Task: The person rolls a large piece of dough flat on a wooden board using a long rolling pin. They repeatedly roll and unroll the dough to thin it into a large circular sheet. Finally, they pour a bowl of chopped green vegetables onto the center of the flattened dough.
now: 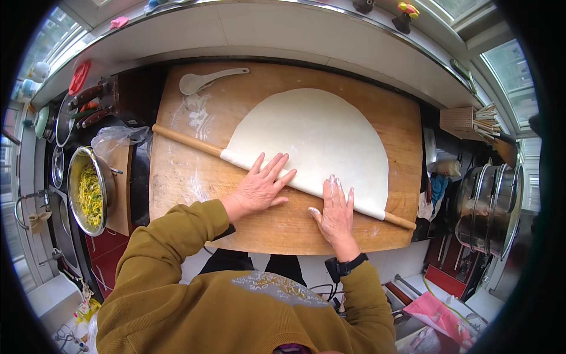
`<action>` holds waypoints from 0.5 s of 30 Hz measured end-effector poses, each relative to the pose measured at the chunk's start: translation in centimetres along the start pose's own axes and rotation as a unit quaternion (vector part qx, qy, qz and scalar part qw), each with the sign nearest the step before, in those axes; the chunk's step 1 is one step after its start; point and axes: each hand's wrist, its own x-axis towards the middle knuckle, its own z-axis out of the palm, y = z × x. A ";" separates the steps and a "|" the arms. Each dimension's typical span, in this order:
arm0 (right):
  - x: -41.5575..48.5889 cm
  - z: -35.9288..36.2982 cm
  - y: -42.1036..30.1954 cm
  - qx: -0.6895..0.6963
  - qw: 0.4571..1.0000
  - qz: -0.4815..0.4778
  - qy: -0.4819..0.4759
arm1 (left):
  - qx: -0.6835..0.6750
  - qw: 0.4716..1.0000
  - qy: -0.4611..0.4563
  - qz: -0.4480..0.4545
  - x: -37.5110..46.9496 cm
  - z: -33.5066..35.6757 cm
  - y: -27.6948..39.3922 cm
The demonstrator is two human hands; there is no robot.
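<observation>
A large thin sheet of dough (314, 132) lies on a floured wooden board (190, 177). Its near edge is wrapped around a long wooden rolling pin (188, 140), whose bare ends stick out at both sides. The pin lies slantwise, its left end farther from me. My left hand (258, 188) rests with fingers spread on the wrapped dough, left of the pin's middle. Farther right, my right hand (337, 212) lays its floury fingertips on the wrapped dough, the thumb held apart. Neither hand closes around the pin.
A white ladle (199, 82) lies at the board's far left, near scattered flour. To the left stand a metal bowl (104, 199) of shredded yellow and green food and a knife block (132, 97). A chopstick holder (457, 123) and a stacked steamer pot (484, 208) are at right.
</observation>
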 end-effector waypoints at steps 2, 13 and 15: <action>0.9 -0.3 1.2 0.011 0.999 -0.013 0.047 | -0.013 0.997 0.071 0.001 1.0 0.0 -1.2; -2.9 -0.1 7.4 0.008 0.995 0.096 0.014 | 0.019 0.995 0.083 -0.061 -2.4 -0.1 -5.4; -4.7 0.3 7.0 0.027 0.996 0.061 0.058 | 0.018 0.997 0.062 -0.048 -3.8 -0.1 -5.3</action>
